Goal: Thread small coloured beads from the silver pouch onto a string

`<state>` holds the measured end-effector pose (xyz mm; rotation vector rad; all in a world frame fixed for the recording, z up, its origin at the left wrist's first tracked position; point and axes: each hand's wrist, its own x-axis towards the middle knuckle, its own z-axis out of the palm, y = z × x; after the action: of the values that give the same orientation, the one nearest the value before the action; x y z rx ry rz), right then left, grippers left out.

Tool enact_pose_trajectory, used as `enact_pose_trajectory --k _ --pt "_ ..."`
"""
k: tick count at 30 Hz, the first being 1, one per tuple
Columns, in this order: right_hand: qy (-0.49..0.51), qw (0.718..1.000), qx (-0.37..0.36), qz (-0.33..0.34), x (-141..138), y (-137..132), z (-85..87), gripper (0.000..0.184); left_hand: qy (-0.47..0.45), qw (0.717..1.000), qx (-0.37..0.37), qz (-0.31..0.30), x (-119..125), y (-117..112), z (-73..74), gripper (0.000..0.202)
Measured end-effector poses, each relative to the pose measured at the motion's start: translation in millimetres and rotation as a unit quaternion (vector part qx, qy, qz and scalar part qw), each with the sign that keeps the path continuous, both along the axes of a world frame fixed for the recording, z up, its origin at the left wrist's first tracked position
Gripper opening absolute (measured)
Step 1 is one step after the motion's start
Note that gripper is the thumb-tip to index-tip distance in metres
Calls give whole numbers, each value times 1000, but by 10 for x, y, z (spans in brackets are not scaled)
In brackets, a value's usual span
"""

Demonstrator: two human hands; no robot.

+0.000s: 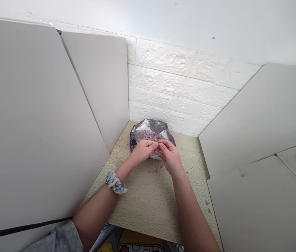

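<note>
My left hand (146, 149) and my right hand (168, 152) meet fingertip to fingertip over the near side of a silvery bag (152, 125). Thumb and forefinger are pinched together on each hand. Whatever lies between the fingertips is too small to make out. The bag lies open, and many small pink, clear and coloured beads (146, 135) show inside it. Part of the bag's near edge is hidden by the hands. A blue and white scrunchie (115, 182) circles my left wrist.
The light wooden tabletop (148, 203) is enclosed by white panels at left (45, 122) and right (258, 119), with a white brick-patterned wall (174, 84) behind. A few tiny pinkish bits (160, 168) lie near the bag. Two small shiny pieces (208, 207) sit by the right edge.
</note>
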<state>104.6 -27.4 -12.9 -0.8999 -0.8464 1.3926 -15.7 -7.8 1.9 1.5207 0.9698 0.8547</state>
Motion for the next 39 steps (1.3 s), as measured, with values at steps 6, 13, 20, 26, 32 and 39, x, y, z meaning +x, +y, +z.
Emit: enact_pose_trajectory --k 6,13,20,26,32,39 --pt "7 1000 4 -1 4 9 -13 14 4 1000 -2 3 -8 -1 2 35" --pt "6 1000 2 0 8 12 -22 14 7 1000 -12 23 -2 -2 -1 34" --pt "8 1000 0 4 -4 9 -33 14 13 999 -17 31 -5 11 -23 34" --pt "31 999 -2 6 -17 7 -22 15 2 999 -21 35 1 13 -33 33" --pt "57 998 -7 2 -32 8 -31 15 -19 999 -23 42 11 2 -19 34" --pt "43 999 -11 2 -37 2 -22 16 -12 999 -25 42 9 6 -15 35"
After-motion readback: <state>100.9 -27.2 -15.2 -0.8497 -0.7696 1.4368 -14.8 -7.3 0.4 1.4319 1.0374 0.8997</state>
